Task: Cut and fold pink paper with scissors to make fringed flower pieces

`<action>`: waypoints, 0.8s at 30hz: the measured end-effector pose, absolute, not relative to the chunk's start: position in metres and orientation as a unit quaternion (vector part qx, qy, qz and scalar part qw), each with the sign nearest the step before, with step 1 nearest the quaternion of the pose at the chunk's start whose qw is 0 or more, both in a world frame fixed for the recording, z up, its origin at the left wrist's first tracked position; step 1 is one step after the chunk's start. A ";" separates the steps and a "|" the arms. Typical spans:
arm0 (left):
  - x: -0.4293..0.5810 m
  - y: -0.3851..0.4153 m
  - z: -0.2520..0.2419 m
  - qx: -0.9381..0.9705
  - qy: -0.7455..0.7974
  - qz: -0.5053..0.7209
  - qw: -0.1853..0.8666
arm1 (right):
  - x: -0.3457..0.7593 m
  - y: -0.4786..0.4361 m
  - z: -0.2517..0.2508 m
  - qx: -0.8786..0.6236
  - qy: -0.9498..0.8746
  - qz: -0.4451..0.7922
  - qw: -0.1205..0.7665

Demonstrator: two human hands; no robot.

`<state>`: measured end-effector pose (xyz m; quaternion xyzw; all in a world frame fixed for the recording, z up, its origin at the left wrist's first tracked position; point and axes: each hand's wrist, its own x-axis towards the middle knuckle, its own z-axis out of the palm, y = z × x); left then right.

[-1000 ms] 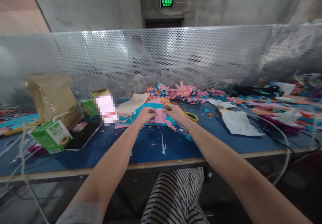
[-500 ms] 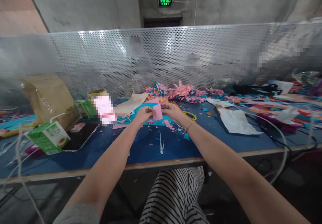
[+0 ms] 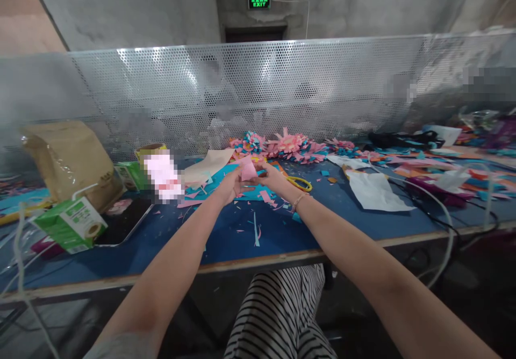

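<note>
A small piece of pink paper [image 3: 248, 170] is held up between my two hands, above the middle of the table. My left hand [image 3: 231, 187] has its fingers closed on the paper's left edge. From the other side my right hand [image 3: 274, 178] pinches it at the right, with the fingertips partly hidden. Under and behind the hands lie blue paper [image 3: 220, 179] and pink scraps [image 3: 265, 196]. A yellow loop-shaped handle [image 3: 300, 184] rests just right of my right wrist. Beyond the hands sit fringed pink and blue paper flowers [image 3: 288, 144].
At left stand a brown paper bag [image 3: 72, 160], a green drink carton [image 3: 70, 223] with a straw, a dark tablet-like slab [image 3: 123, 222] and a bright phone screen [image 3: 163, 176]. White paper [image 3: 377, 191] and cables lie right. A perforated metal screen [image 3: 258, 90] closes the back.
The pink paper has turned from upright to a tilted, possibly folded shape and risen slightly between my hands. My left fingers have shifted under it. The view has moved slightly right.
</note>
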<state>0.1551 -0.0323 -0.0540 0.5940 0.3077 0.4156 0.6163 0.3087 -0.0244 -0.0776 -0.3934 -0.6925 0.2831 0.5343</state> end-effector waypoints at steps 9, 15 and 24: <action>0.156 -0.023 -0.064 0.637 0.383 0.448 0.497 | 0.307 -0.029 -0.075 -0.380 -0.566 0.439 0.585; 0.156 -0.022 -0.066 0.678 0.400 0.410 0.460 | 0.311 -0.026 -0.072 -0.360 -0.548 0.396 0.643; 0.150 -0.018 -0.061 0.683 0.423 0.452 0.388 | 0.312 -0.024 -0.074 -0.401 -0.651 0.277 0.582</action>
